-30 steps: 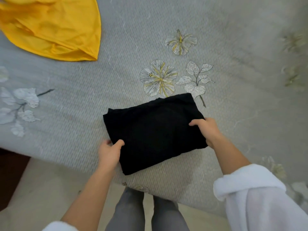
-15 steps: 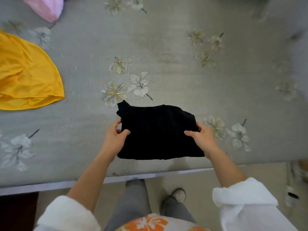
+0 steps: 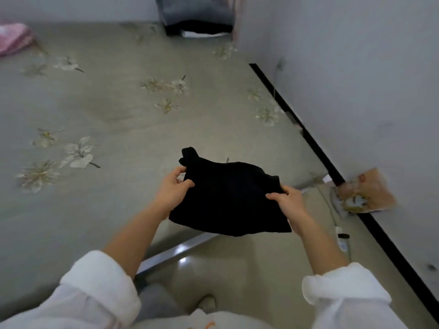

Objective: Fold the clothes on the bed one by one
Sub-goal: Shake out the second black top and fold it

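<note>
A folded black garment [image 3: 228, 198] hangs in the air over the bed's near right corner, lifted off the grey flowered bedspread [image 3: 114, 110]. My left hand [image 3: 172, 188] grips its left edge, thumb on top. On the right edge my right hand [image 3: 288, 205] pinches the cloth the same way. A small flap of the black cloth sticks up at the far left corner. A pink garment [image 3: 14, 39] lies at the far left edge of the bed.
A stack of folded clothes [image 3: 199, 22] sits at the far end of the bed by the wall. The white wall with a black skirting [image 3: 308, 138] runs along the right. An orange-brown bag [image 3: 365, 191] and small bottles [image 3: 343, 241] lie on the floor.
The black garment has come up off the bed and moved right with both hands on it. The view has swung right and up; the yellow garment is out of sight.
</note>
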